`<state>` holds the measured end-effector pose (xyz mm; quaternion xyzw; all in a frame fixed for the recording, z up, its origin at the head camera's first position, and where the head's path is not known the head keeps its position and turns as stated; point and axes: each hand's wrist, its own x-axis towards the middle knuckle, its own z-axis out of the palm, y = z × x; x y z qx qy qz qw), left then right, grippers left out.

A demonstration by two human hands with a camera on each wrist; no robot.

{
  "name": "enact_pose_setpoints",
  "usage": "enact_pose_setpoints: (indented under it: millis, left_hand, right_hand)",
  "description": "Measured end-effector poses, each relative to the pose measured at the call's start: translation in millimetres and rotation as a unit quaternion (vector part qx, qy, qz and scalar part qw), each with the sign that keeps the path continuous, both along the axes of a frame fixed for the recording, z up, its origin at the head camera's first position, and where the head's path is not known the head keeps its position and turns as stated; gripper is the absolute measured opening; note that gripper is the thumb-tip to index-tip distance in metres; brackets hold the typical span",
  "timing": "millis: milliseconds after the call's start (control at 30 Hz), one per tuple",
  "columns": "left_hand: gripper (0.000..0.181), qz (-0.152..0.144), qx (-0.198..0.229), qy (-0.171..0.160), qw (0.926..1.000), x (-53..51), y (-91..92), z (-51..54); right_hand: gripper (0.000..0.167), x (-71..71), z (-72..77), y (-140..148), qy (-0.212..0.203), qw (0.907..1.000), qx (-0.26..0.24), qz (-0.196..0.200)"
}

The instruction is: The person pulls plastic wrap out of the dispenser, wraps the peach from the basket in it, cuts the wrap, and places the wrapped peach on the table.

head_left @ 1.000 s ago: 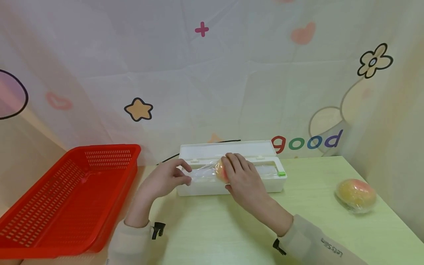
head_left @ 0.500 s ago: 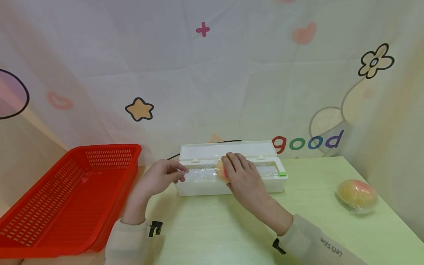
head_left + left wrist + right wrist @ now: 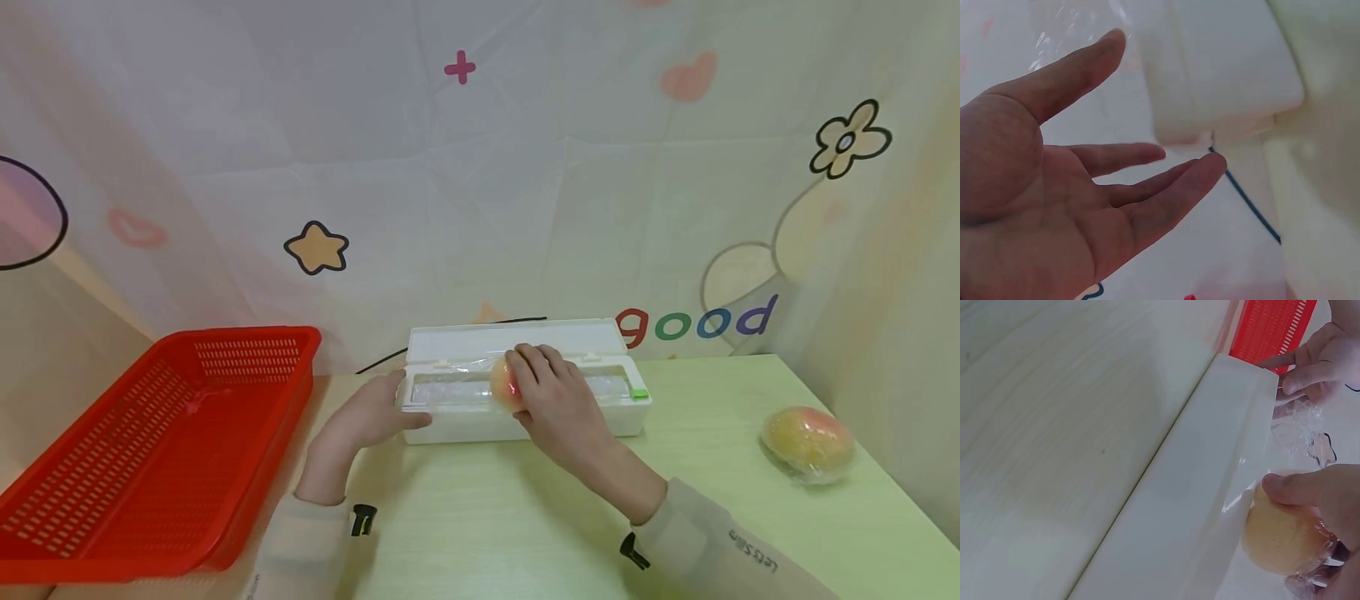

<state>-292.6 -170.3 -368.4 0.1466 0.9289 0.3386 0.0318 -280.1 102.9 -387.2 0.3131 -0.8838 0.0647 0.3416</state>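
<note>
A white cling film dispenser box (image 3: 472, 427) lies on the table with its lid (image 3: 517, 337) raised at the back. Over its opening, my right hand (image 3: 561, 408) grips a yellow-red mango (image 3: 504, 385), thumb in front and fingers over the top. Clear cling film (image 3: 1297, 428) clings to the mango and stretches leftward from it. My left hand (image 3: 369, 410) is at the box's left end, thumb toward the front. In the left wrist view its fingers (image 3: 1172, 200) are spread and fairly straight beside the box corner, holding nothing. The right hand covers part of the mango.
A red plastic basket (image 3: 217, 533) with slotted walls stands at the left. Another mango (image 3: 807, 443), wrapped in film, rests on the table near the right edge. A printed curtain (image 3: 480, 200) hangs right behind the box.
My left hand has let go of the film's left part and moved down to the box's left end, its fingers opening. The right hand stays nearly still with the mango.
</note>
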Motion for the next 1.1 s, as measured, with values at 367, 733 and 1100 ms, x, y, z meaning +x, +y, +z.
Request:
enact_pose_setpoints:
  millis: [367, 733, 1100]
  left_hand:
    - [0.052, 0.036, -0.019, 0.009, 0.9991, -0.4, 11.3, -8.1]
    - [0.047, 0.06, -0.074, 0.023, 0.9952, -1.3, 17.4, -6.0]
    - [0.056, 0.081, -0.053, 0.046, 0.9942, -2.9, 21.6, -11.9]
  right_hand:
    - [0.081, -6.2, 6.1, 2.8, -0.003, 0.9997, 0.02, 0.011]
    - [0.081, -8.4, 17.2, 3.5, -0.035, 0.9981, 0.05, 0.0]
    - [0.074, -13.4, 22.1, 4.0, -0.007, 0.998, 0.055, 0.031]
